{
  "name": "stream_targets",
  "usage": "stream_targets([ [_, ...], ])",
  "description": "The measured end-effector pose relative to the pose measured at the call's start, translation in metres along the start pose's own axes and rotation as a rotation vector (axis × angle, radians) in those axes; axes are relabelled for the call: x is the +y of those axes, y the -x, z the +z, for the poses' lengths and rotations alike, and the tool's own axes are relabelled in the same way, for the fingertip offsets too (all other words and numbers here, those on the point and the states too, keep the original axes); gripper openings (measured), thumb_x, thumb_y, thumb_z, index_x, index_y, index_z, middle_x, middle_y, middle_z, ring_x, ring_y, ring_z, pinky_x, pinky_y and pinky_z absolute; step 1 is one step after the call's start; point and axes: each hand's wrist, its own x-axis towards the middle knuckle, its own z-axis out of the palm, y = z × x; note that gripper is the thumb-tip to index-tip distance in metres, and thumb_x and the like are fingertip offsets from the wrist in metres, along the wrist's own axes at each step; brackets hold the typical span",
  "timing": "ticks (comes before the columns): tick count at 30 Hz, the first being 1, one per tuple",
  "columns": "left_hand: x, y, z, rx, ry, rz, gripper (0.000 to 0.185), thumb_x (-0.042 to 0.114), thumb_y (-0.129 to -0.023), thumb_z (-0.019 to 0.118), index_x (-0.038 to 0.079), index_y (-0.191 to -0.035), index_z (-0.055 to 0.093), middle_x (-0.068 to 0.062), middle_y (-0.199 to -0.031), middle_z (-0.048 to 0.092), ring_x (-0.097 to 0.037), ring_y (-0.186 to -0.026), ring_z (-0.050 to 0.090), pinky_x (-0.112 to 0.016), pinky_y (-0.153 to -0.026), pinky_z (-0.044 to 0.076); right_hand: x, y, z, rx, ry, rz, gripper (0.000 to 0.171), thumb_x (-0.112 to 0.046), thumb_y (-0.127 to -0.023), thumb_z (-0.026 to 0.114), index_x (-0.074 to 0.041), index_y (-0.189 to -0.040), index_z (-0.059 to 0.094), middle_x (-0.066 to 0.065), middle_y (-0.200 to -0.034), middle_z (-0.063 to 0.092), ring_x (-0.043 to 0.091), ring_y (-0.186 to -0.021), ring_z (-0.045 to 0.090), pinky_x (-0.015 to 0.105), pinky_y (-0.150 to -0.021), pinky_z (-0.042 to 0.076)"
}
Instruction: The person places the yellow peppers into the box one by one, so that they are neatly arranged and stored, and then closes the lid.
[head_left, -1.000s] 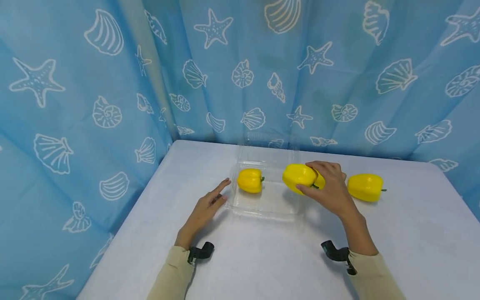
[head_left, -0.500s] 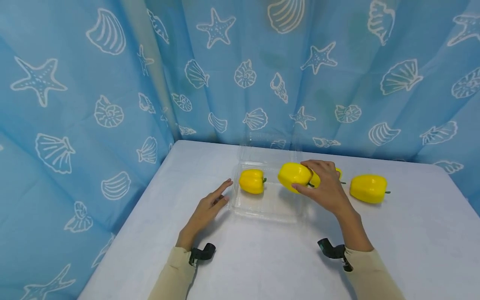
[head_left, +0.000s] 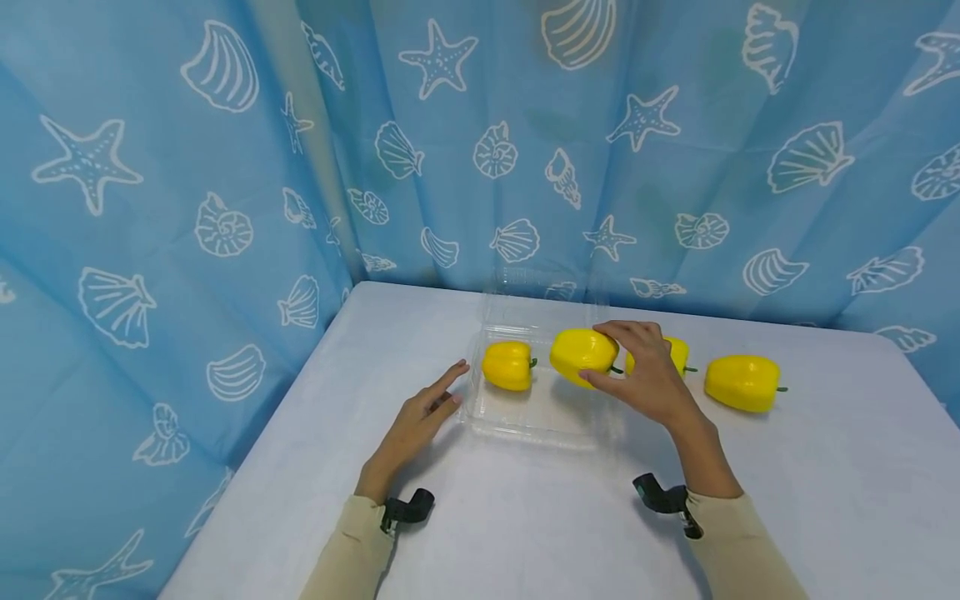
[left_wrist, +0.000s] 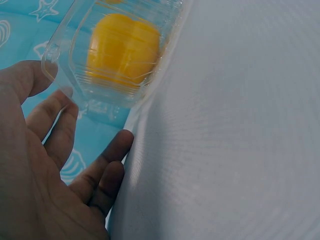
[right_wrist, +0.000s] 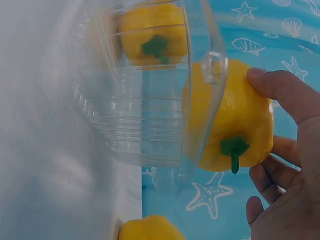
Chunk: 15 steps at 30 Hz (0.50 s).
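My right hand (head_left: 651, 377) grips a yellow bell pepper (head_left: 579, 353) between thumb and fingers. In the head view it is over the right half of a clear plastic clamshell box (head_left: 536, 434); the right wrist view shows it at the rim, green stem outward. Another yellow bell pepper (head_left: 507, 367) lies in the box's left half. At the box's left side, my left hand (head_left: 411, 423) has its fingers loosely extended. Its thumb and fingertips are at the rim corner in the left wrist view, where the box wall (left_wrist: 80, 75) shows; firm contact is hard to tell.
Right of the box lies a yellow bell pepper (head_left: 678, 353), partly hidden by my right hand. Farther right is one more pepper (head_left: 742, 383) on the white-covered table (head_left: 525, 533). The clear lid (head_left: 547, 287) stands raised at the back, before a blue shell-print curtain (head_left: 450, 150).
My right hand has carried its pepper slightly left over the box, uncovering more of the pepper behind it. The left hand stays by the box. The head view has shifted a little.
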Motion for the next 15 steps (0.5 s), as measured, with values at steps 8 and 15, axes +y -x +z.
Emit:
stream_targets([
  [8,0.0010,-0.0002,-0.0015,-0.010,0.002,0.000,0.051,0.038,-0.106,0.050,0.038,-0.155,0.037,0.017,-0.158,0.033,-0.020,-0.110,0.054,-0.044,-0.096,0.045,0.0039,-0.0056,0.0038,-0.053,-0.014,0.002,0.069,-0.040,-0.079,0.085,-0.011,-0.136,0.060,0.012,-0.139,0.053,0.035,-0.127,0.036,0.065,-0.100,0.030],
  [15,0.0021,-0.0002,-0.0022,-0.014,-0.004,-0.009,0.051,0.037,-0.106,0.051,0.038,-0.155,0.037,0.017,-0.158,0.033,-0.020,-0.107,0.054,-0.043,-0.095,0.045,0.0068,-0.0091,0.0061,-0.120,-0.012,0.034,0.070,-0.043,-0.080,0.084,-0.013,-0.138,0.059,0.012,-0.142,0.050,0.036,-0.130,0.034,0.067,-0.101,0.027],
])
